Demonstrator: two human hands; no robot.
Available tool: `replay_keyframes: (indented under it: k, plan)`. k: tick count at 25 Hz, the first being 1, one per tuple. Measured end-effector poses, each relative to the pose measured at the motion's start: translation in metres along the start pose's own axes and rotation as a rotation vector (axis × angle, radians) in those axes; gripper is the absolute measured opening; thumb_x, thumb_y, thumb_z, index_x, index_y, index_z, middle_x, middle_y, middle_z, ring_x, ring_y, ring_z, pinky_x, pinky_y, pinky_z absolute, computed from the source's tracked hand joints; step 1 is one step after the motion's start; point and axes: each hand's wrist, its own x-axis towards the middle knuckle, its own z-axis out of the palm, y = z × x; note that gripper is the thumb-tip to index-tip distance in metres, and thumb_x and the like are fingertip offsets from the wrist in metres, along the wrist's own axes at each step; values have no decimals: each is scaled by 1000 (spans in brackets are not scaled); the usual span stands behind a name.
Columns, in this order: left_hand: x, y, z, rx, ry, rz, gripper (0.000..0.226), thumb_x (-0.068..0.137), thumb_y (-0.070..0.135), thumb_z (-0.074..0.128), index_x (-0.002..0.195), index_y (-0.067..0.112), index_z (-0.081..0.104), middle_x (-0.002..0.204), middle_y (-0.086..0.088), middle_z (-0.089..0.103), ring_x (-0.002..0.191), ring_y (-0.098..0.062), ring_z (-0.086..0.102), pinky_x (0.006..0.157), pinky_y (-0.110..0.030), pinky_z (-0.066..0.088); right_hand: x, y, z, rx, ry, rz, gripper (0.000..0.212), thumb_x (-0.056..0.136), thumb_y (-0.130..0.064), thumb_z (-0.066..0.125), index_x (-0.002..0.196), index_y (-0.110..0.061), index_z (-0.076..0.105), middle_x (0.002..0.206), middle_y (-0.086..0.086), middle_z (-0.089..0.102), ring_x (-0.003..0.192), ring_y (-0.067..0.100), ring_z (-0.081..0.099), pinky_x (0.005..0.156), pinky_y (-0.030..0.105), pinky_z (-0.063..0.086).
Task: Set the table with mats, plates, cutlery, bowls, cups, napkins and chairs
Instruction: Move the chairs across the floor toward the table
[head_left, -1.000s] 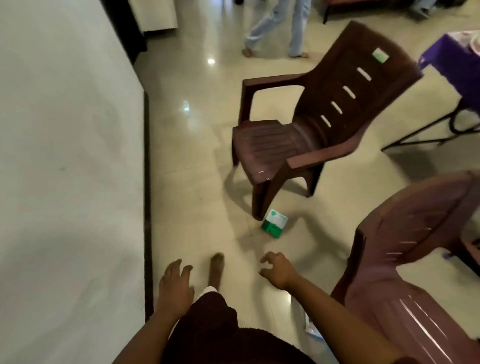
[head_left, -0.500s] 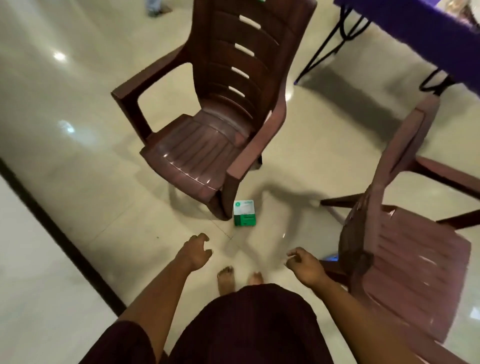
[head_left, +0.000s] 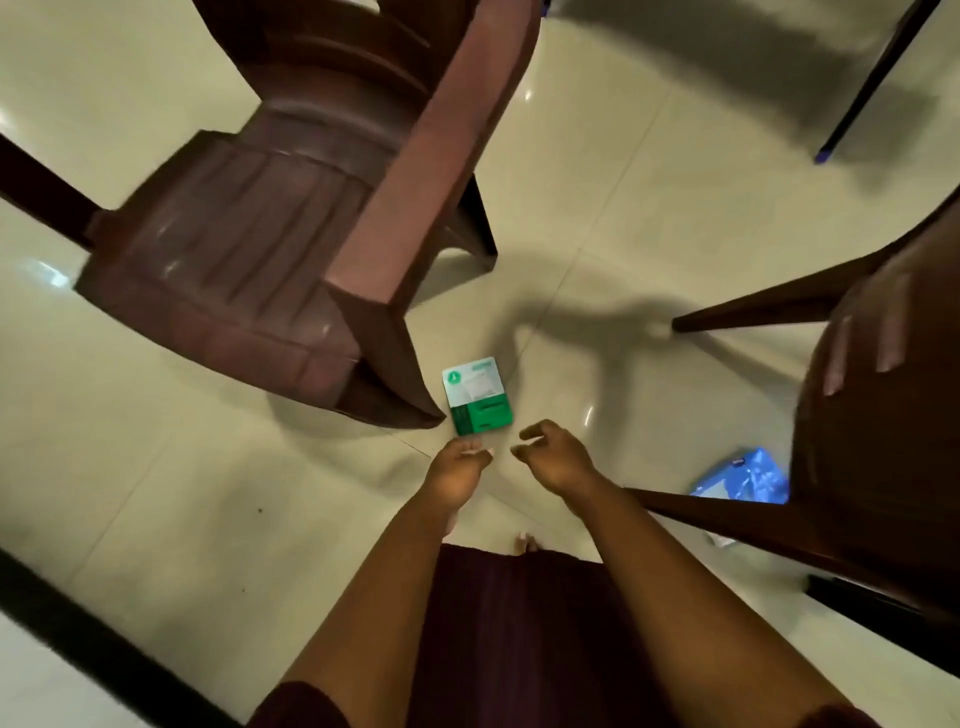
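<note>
Reaching down with both arms, I have my left hand (head_left: 460, 467) and right hand (head_left: 553, 457) low over the floor (head_left: 649, 218), side by side and near each other. Both are empty, with fingers loosely curled and half spread; neither holds anything.

Just beyond my left fingertips, a little toward the right hand, lies the packet (head_left: 477, 395), flat on the tile, green and white. I take it for a napkin pack, though the print is too blurred to read. I'd judge it light and slightly soft, with a slick wrapper that could skid on this glossy floor. Lying flat, it gives no edge to hook under, so I'd pinch it across its two long sides, thumb against fingers, or tip one corner up first.

Its far left corner sits just beside the chair (head_left: 291, 218) leg, perhaps touching; I cannot tell. That chair stands beyond my left hand. A second chair (head_left: 883, 426) stands off to the right of my right hand, and a blue packet (head_left: 748, 475) lies on the floor beneath it.
</note>
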Motion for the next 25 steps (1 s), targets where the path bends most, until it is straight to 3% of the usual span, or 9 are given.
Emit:
replay_keyframes:
  k: [5,8,11,13,15,18,22,25]
  plan:
    - [121,-8,11,-180,-4,-49,29,97,25,54,125,16,51,115,-6,60,108,-21,56,86,-34,46,123,24,34,153,156,26,18,90,-19,61,107,-11,62,110,6,64,93,22,58,73,26,41]
    - [183,-14,20,-289,-2,-68,16,99,22,50,115,17,53,100,-4,58,93,-16,56,75,-30,45,189,43,59,194,166,10,13,90,-17,59,99,-8,61,107,11,66,87,22,57,70,32,44]
    - [237,7,37,-125,12,17,23,95,30,57,114,17,52,97,-4,55,90,-19,53,85,-34,43,245,58,67,153,190,-1,23,89,-19,62,108,-5,63,105,8,64,95,24,59,82,35,50]
    - [276,21,47,3,16,184,28,94,36,58,115,20,54,102,-1,56,88,-17,52,84,-32,40,284,70,67,155,210,13,30,88,-20,64,113,-4,62,113,12,65,104,29,61,92,40,52]
    - [315,20,48,56,44,237,31,92,38,59,115,18,57,109,-3,57,95,-22,53,84,-33,40,313,73,64,169,230,11,34,89,-21,64,117,-2,60,116,16,64,107,32,60,94,41,51]
    - [364,-10,34,48,65,103,32,87,33,63,109,10,61,112,-16,64,103,-34,61,93,-42,50,334,72,65,199,280,-29,34,90,-21,63,118,-1,59,118,17,63,106,32,59,96,43,49]
    - [445,-65,20,182,133,-46,57,59,39,64,110,14,62,113,-14,64,99,-32,64,91,-44,54,337,87,86,200,281,4,33,91,-23,62,118,-5,59,120,14,61,109,32,58,93,42,49]
    - [399,-56,19,243,109,-18,50,74,35,64,117,11,57,113,-12,62,101,-29,61,93,-38,51,338,103,108,130,247,68,34,91,-21,61,120,-3,58,120,14,62,109,31,59,91,38,50]
